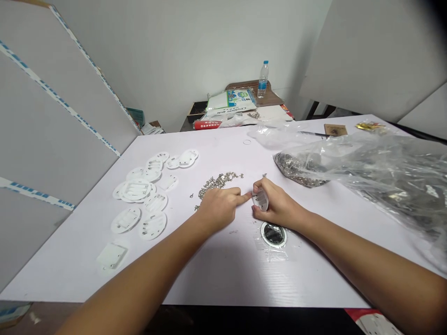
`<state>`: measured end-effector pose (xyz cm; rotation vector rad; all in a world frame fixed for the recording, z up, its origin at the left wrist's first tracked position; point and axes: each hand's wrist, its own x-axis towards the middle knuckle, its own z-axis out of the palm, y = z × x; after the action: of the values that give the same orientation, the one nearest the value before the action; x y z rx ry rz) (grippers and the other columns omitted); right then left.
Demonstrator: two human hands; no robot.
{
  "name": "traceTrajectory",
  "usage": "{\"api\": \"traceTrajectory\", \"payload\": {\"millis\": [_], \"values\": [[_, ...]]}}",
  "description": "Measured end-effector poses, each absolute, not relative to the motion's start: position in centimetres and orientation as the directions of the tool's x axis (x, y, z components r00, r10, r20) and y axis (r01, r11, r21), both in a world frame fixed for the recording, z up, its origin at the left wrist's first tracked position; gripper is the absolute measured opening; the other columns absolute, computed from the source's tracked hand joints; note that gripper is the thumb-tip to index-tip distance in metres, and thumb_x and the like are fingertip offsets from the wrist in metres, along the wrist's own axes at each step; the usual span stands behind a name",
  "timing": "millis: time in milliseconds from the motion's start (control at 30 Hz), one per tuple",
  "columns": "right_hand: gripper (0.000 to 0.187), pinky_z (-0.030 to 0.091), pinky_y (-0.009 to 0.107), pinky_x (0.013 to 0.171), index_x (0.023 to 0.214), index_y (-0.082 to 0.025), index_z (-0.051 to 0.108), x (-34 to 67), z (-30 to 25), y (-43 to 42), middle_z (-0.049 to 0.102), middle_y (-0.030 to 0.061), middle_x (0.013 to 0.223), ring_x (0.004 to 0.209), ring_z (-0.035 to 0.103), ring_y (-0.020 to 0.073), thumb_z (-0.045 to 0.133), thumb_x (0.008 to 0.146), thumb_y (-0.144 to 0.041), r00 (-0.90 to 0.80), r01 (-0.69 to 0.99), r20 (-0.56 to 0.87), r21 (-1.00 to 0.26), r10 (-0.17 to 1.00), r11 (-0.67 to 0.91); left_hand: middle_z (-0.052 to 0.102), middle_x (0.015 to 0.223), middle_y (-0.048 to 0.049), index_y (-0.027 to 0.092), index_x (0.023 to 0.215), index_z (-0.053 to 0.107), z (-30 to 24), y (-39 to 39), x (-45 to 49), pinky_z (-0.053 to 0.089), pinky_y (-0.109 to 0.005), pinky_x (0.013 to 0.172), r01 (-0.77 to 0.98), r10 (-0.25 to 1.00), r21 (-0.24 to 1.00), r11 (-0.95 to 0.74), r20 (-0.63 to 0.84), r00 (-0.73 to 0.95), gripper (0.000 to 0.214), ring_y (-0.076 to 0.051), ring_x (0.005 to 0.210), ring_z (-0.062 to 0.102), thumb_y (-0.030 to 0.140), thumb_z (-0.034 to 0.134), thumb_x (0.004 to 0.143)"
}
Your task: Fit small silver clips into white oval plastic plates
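One white disc [261,201], partly hidden, gripped in right hand [277,203]; left hand [220,207]: hold unclear.

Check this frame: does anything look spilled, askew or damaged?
A few small metal pieces lie apart from the loose metal pile, one just beyond the right hand; that looks like minor scatter. No damage stands out, though the pieces are too small to inspect.

Left grip [220,207] — pointing rightward, right grip [278,201] — curled inward
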<state>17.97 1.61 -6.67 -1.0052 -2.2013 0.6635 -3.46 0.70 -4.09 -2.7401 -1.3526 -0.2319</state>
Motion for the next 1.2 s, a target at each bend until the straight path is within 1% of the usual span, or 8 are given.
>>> {"api": "traceTrajectory", "payload": {"millis": [200,300,400,533,667,833,967,1200], "values": [[0.037,0.04,0.028,0.063,0.103,-0.022,0.044,18.0,-5.8,1.4,0.055,0.0011,0.088,0.07,0.05,0.0155,0.065,0.073,-0.022,-0.409,0.429,0.318,-0.76,0.856,0.487,0.065,0.085,0.0016,0.04,0.129,0.059,-3.8,0.9,-4.9,0.031,-0.024,0.053,0.761,0.755,0.096,-0.642,0.253,0.605,0.054,-0.01,0.064,0.051,0.011,0.045,0.086],[0.04,0.04,0.028,0.062,0.104,-0.023,0.043,17.9,-4.9,1.4,0.055,-0.0018,0.08,0.066,0.051,0.0149,0.069,0.075,-0.03,-0.215,0.266,0.297,-0.899,0.93,0.348,0.064,0.089,-0.0014,0.032,0.137,0.053,-2.9,0.6,-4.6,0.043,-0.024,0.065,0.732,0.805,0.356,-0.58,0.389,0.448,0.046,-0.01,0.075,0.056,0.02,0.046,0.093],[0.045,0.039,0.026,0.058,0.101,-0.024,0.043,17.5,-4.3,1.4,0.056,-0.0043,0.069,0.06,0.052,0.0143,0.074,0.075,-0.045,-0.162,-0.016,0.143,-0.99,0.976,0.142,0.062,0.088,-0.0028,0.028,0.136,0.055,-2.0,0.5,-3.2,0.045,-0.024,0.069,0.615,0.817,0.541,-0.574,0.426,0.388,0.043,-0.01,0.074,0.055,0.032,0.053,0.093],[0.047,0.041,0.025,0.056,0.092,-0.021,0.048,17.1,-4.1,1.4,0.061,-0.0003,0.068,0.057,0.054,0.0125,0.068,0.078,-0.061,-0.282,-0.374,0.062,-0.926,0.957,-0.051,0.061,0.095,-0.0051,0.024,0.112,0.071,-0.8,1.0,-1.0,0.044,-0.024,0.068,0.547,0.802,0.587,-0.597,0.422,0.422,0.029,-0.011,0.076,0.054,0.035,0.061,0.087],[0.055,0.044,0.025,0.052,0.093,-0.017,0.056,17.1,-4.1,1.5,0.066,0.0079,0.078,0.06,0.058,0.0138,0.053,0.083,-0.071,-0.376,-0.54,0.022,-0.817,0.926,-0.2,0.063,0.088,-0.0043,0.018,0.088,0.071,0.6,2.1,0.4,0.042,-0.023,0.067,0.501,0.833,0.67,-0.548,0.384,0.398,0.02,-0.012,0.078,0.056,0.037,0.063,0.085],[0.045,0.046,0.025,0.052,0.092,-0.017,0.056,17.7,-4.3,2.0,0.067,0.0057,0.078,0.06,0.059,0.0131,0.063,0.083,-0.061,-0.313,-0.518,0.091,-0.851,0.945,-0.089,0.058,0.068,0.0011,0.015,0.085,0.062,0.2,2.4,1.8,0.032,-0.019,0.049,0.271,0.955,0.93,-0.249,0.189,0.229,0.036,-0.004,0.05,0.041,0.051,0.065,0.081],[0.047,0.041,0.025,0.049,0.087,-0.016,0.055,18.1,-4.5,1.9,0.063,0.0027,0.067,0.051,0.052,0.0112,0.059,0.085,-0.063,-0.312,-0.434,0.14,-0.901,0.94,-0.009,0.048,0.057,0.0067,0.016,0.092,0.057,-1.4,1.6,2.0,0.017,-0.019,0.038,0.024,0.97,0.998,-0.052,0.045,0.238,0.043,-0.001,0.037,0.025,0.054,0.07,0.076],[0.046,0.041,0.026,0.051,0.086,-0.016,0.057,18.0,-5.1,1.7,0.062,0.0032,0.068,0.051,0.052,0.0117,0.054,0.088,-0.062,-0.314,-0.353,0.164,-0.935,0.935,0.045,0.055,0.059,0.0033,0.014,0.089,0.064,-2.8,1.1,2.1,0.026,-0.017,0.042,0.027,0.974,0.983,-0.183,0.177,0.142,0.039,-0.001,0.041,0.034,0.048,0.073,0.074]]}}
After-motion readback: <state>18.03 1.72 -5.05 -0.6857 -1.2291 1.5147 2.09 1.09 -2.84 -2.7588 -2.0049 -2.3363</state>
